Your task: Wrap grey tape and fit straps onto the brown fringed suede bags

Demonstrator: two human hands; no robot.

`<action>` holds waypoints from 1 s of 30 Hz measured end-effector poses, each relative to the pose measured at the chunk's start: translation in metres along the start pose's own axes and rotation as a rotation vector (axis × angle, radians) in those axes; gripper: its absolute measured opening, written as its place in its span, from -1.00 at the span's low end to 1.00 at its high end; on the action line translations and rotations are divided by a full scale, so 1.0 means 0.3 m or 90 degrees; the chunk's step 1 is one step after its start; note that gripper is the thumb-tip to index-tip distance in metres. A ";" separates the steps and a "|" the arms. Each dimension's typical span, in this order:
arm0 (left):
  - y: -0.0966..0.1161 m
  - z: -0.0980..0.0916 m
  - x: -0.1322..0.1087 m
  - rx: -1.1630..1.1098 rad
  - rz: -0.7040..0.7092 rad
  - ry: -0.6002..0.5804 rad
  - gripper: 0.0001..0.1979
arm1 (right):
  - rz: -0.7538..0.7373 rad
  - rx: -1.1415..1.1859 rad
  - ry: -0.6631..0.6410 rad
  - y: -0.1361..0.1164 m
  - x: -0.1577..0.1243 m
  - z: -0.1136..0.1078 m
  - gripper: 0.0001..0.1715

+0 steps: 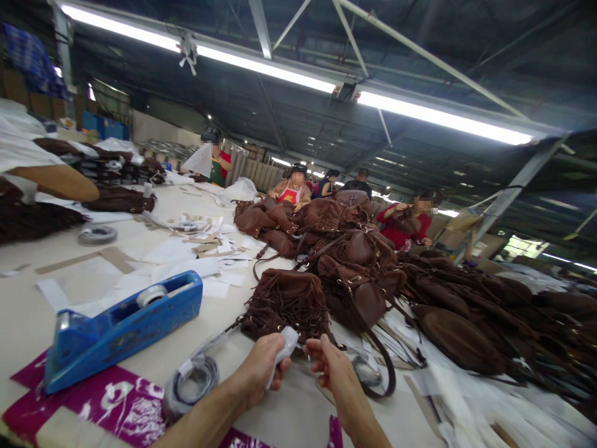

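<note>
The tape dispenser (128,336) is blue. The sheet (135,401) under it is purple with white print. Right of it, the coil (211,376) is grey and the fringed bag (284,302) dark brown; the surface (23,311) is cream.

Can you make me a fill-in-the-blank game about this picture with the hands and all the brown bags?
1. The tape dispenser on the table is painted ____.
2. The hand holding the small white thing is the person's own ____ hand.
3. The fringed bag just beyond the two hands is the colour ____.
4. The long ceiling lamps are glowing, so they are switched ____.

Missing words: blue; left; brown; on.
</note>
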State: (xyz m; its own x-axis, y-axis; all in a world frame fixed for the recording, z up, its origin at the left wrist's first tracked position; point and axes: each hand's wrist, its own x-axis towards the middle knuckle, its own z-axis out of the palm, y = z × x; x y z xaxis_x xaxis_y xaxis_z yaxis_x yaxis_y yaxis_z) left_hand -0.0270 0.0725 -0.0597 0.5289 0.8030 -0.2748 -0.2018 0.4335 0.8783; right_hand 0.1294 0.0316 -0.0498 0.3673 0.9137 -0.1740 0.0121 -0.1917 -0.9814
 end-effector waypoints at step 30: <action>-0.035 0.006 -0.008 0.037 -0.001 -0.053 -0.42 | -0.105 -0.080 -0.049 0.123 0.063 0.117 -0.72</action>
State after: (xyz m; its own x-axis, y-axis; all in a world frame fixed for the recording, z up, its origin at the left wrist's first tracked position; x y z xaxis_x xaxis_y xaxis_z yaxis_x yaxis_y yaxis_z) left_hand -0.0248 0.0652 -0.0674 0.5965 0.7643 -0.2450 -0.1542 0.4088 0.8995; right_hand 0.1042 0.0544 -0.0922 0.2783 0.9602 -0.0223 0.1840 -0.0761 -0.9800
